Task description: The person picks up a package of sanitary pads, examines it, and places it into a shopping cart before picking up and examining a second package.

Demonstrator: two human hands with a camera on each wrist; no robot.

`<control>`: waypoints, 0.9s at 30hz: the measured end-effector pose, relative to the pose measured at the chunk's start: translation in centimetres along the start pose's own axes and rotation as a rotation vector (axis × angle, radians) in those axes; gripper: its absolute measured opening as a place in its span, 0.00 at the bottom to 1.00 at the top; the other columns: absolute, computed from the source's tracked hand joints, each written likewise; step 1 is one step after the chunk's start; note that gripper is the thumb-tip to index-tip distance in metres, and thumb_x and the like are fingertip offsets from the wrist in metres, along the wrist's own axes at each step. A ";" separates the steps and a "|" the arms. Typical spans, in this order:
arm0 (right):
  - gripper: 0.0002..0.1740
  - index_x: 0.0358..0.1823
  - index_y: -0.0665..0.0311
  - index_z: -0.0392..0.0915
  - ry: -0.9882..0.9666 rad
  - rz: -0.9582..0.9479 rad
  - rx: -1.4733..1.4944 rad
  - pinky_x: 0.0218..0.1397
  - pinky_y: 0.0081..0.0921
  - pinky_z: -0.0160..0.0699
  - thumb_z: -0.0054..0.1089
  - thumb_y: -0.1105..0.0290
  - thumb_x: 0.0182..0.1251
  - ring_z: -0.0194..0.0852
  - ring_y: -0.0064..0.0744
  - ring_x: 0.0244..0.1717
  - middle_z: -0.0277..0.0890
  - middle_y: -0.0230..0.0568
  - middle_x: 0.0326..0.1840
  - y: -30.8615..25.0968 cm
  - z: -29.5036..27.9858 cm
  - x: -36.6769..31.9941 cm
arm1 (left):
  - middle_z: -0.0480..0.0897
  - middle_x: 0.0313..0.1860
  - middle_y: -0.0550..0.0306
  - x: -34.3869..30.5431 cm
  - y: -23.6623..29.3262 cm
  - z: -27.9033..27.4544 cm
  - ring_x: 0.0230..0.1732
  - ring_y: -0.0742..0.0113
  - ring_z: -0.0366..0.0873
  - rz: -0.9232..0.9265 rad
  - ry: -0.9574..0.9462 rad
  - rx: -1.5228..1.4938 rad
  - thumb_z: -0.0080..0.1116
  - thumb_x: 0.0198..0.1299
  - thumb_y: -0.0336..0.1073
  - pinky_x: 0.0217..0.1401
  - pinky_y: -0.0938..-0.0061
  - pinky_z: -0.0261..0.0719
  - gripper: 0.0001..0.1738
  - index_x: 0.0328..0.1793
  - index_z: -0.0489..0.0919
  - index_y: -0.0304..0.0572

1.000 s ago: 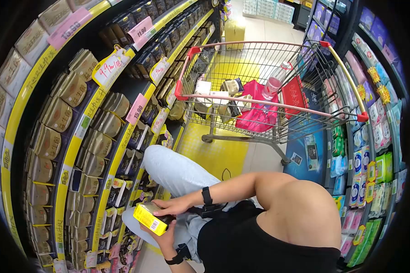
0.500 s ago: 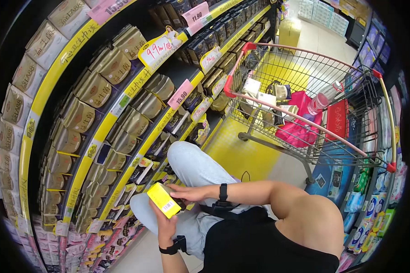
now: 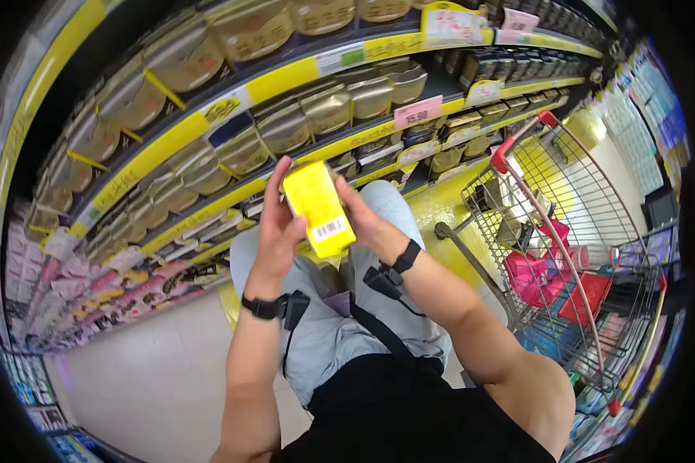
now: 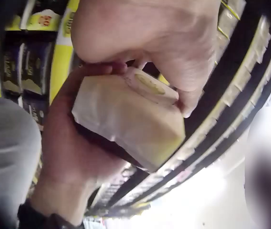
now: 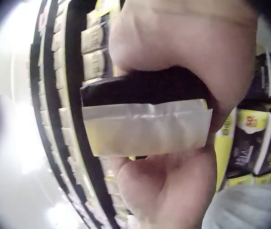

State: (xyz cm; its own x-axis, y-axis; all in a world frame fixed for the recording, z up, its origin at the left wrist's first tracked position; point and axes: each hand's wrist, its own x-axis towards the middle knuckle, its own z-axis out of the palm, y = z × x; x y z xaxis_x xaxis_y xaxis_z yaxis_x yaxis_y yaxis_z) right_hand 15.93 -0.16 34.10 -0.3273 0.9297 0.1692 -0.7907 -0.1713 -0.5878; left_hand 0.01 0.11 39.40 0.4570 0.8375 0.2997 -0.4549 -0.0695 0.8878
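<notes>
Both hands hold a yellow-and-black plastic-wrapped pack above the lap. Its bright yellow face, with a barcode near the lower end, points up toward the head camera. The left hand grips one side, its thumb on the yellow face and its fingers along the edge. On the opposite side, the right hand holds the pack with its fingers partly hidden behind it. From the right wrist, the pack shows a pale, shiny wrapped side and a black side between the two hands.
Shelves of gold and dark packs curve across the front and left, with yellow price strips and a pink price tag. A wire shopping cart stands at right, holding several packs, a pink bag and a red item.
The head view has swung left, so the cart sits farther right. The pack has been raised from near the knee and turned more upright, with the hands now on opposite sides.
</notes>
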 end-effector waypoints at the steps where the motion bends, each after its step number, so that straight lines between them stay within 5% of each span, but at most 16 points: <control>1: 0.36 0.75 0.56 0.62 0.050 0.059 0.008 0.65 0.31 0.79 0.49 0.40 0.77 0.78 0.29 0.62 0.75 0.36 0.67 0.6 -0.9 0.4 | 0.65 0.77 0.53 0.2 -1.9 -0.6 0.77 0.60 0.64 -0.013 0.081 -0.141 0.69 0.64 0.43 0.78 0.64 0.64 0.51 0.86 0.50 0.44; 6: 0.29 0.73 0.56 0.65 0.340 0.237 0.047 0.67 0.34 0.76 0.42 0.49 0.79 0.80 0.31 0.61 0.76 0.35 0.66 4.8 -5.1 0.5 | 0.66 0.74 0.54 -1.4 -8.4 -6.0 0.74 0.63 0.67 -0.204 0.368 -0.160 0.66 0.66 0.41 0.75 0.65 0.69 0.42 0.81 0.58 0.44; 7: 0.28 0.73 0.56 0.65 0.317 0.240 0.072 0.66 0.35 0.76 0.43 0.56 0.75 0.79 0.31 0.62 0.77 0.34 0.66 4.6 -4.8 0.4 | 0.66 0.73 0.53 -1.5 -8.6 -6.7 0.73 0.62 0.68 -0.185 0.371 -0.170 0.65 0.67 0.41 0.74 0.66 0.71 0.37 0.78 0.61 0.43; 11: 0.31 0.76 0.57 0.62 0.157 0.165 0.091 0.71 0.36 0.73 0.47 0.59 0.72 0.75 0.32 0.67 0.75 0.37 0.68 3.0 -4.1 1.3 | 0.70 0.68 0.54 -1.4 -8.3 -7.1 0.66 0.65 0.72 -0.171 0.303 -0.053 0.64 0.68 0.38 0.69 0.69 0.73 0.32 0.73 0.64 0.41; 16: 0.33 0.79 0.58 0.58 0.252 0.074 0.073 0.73 0.38 0.72 0.48 0.57 0.76 0.73 0.35 0.70 0.71 0.39 0.73 3.2 -4.8 1.2 | 0.73 0.64 0.54 -1.0 -8.4 -7.1 0.63 0.68 0.73 -0.128 0.344 0.074 0.63 0.69 0.37 0.67 0.70 0.72 0.26 0.68 0.66 0.40; 18: 0.32 0.81 0.57 0.56 0.188 0.064 0.049 0.73 0.38 0.71 0.46 0.54 0.82 0.72 0.34 0.71 0.69 0.37 0.74 3.7 -5.8 1.6 | 0.74 0.63 0.54 -0.9 -8.4 -7.0 0.63 0.68 0.73 -0.136 0.319 0.025 0.62 0.70 0.37 0.67 0.70 0.72 0.26 0.68 0.66 0.41; 22: 0.29 0.78 0.60 0.59 0.214 0.038 -0.468 0.73 0.32 0.69 0.46 0.56 0.84 0.68 0.28 0.71 0.69 0.36 0.73 4.1 -7.2 1.4 | 0.75 0.63 0.51 -1.0 -7.7 -7.3 0.63 0.67 0.74 -0.233 0.291 0.001 0.62 0.70 0.35 0.64 0.70 0.75 0.27 0.70 0.63 0.41; 27: 0.24 0.71 0.66 0.64 0.278 0.028 -0.488 0.68 0.31 0.73 0.53 0.62 0.81 0.71 0.29 0.65 0.73 0.39 0.63 4.1 -8.1 1.2 | 0.72 0.67 0.49 -0.9 -8.3 -7.2 0.62 0.63 0.75 -0.151 0.335 0.166 0.68 0.65 0.31 0.62 0.69 0.78 0.34 0.72 0.62 0.41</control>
State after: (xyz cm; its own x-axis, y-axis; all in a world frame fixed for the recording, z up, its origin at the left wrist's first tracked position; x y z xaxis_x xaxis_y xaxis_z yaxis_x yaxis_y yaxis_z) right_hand 16.47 2.91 25.50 -0.1436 0.9892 -0.0277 -0.4309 -0.0877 -0.8981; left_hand -2.12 3.80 29.24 0.2224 0.9733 0.0560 -0.2599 0.0039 0.9656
